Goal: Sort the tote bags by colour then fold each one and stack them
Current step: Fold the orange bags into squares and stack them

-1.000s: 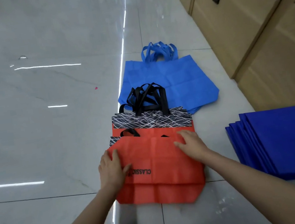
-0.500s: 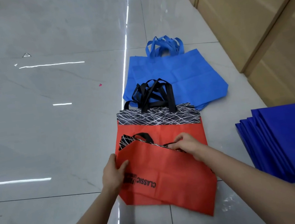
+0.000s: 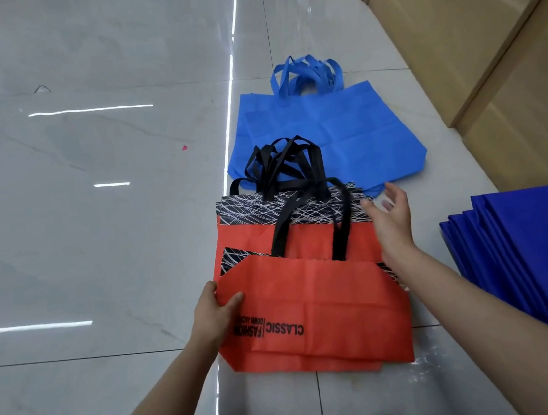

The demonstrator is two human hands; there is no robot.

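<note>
Head view, looking down at a glossy grey tile floor point(image 3: 96, 229).

Red tote bag point(image 3: 319, 308), partly folded, lies at centre frame on top of a pile of like red bags point(image 3: 252, 237); print on it reads "CLASSIC" and "FASHION", upside down to the camera. Its two black handles point(image 3: 341, 219) run toward 12 o'clock over the patterned black-and-white top band point(image 3: 249, 210) of the pile beneath. More black handles are bunched at 12 o'clock from that band.

Left hand point(image 3: 213, 314): at 9 o'clock of the folded bag, thumb on top, fingers under, pinching the left edge of the fabric. Closed on the bag.

Right hand point(image 3: 389, 217): at 3 o'clock of the pile, just beside its right edge, fingers spread and loose, palm turned inward. Holds nothing. Blurred; contact with the band corner cannot be told.

Light-blue tote bags point(image 3: 325, 132): flat pile at 12 o'clock, handles point(image 3: 306, 75) pointing away, near edge overlapped by the black handles.

Dark-blue folded bags point(image 3: 540, 250): fanned stack at 3 o'clock, well apart from the red pile, cut off by the frame edge.

Wooden cabinets point(image 3: 468, 28) at 1–2 o'clock, closed; contents not visible.
</note>
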